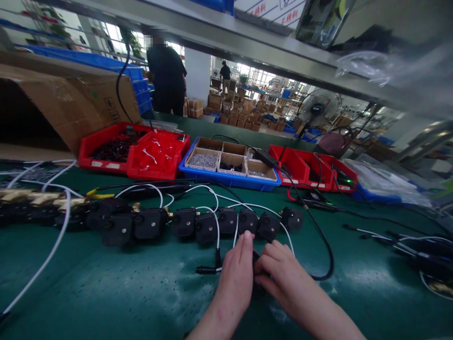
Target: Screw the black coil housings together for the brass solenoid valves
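On the near side of a row of black boxes (206,229), the left hand (238,267) and right hand (283,267) met around a dark part (255,257), mostly hidden between them; whether either gripped it could not be told. Behind the row sat a blue tray (226,179).

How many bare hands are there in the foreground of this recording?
2: the left hand and, close to its right, the right hand, both at a dark part mostly hidden between them.
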Demonstrator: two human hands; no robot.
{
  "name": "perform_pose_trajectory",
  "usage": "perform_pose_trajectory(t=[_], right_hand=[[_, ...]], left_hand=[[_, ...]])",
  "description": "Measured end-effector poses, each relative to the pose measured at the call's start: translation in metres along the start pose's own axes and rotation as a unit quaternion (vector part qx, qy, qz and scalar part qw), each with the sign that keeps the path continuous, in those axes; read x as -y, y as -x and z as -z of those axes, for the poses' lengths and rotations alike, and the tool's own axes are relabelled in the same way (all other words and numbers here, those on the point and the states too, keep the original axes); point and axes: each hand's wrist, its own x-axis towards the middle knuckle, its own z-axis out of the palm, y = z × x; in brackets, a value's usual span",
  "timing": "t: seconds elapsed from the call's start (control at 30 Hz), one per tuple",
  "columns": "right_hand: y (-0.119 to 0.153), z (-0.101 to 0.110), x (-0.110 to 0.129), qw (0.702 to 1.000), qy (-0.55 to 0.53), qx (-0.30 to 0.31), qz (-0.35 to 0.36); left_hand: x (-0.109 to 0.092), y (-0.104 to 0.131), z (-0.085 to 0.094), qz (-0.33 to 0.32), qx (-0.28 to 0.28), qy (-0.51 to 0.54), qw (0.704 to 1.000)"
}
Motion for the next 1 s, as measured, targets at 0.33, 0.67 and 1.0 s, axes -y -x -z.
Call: perform_pose_trajectory(t=[0.33,0.67,1.0], right_hand=[[0.000,0.002,0.000,1.000,-0.011,-0.008,0.011],[-0.005,0.013,-0.015,0.981,-0.130,-0.145,-0.019],[-0.027,0.008,-0.061,0.957,-0.042,-0.287,-0.018]], left_hand=[[-0.009,-0.002,-0.002,-0.024,0.008,-0.073,0.997],[-0.026,-0.017,-0.006,0.016,0.012,-0.096,0.995],[-0.036,-0.023,-0.015,-0.007,0.018,-0.132,0.991]])
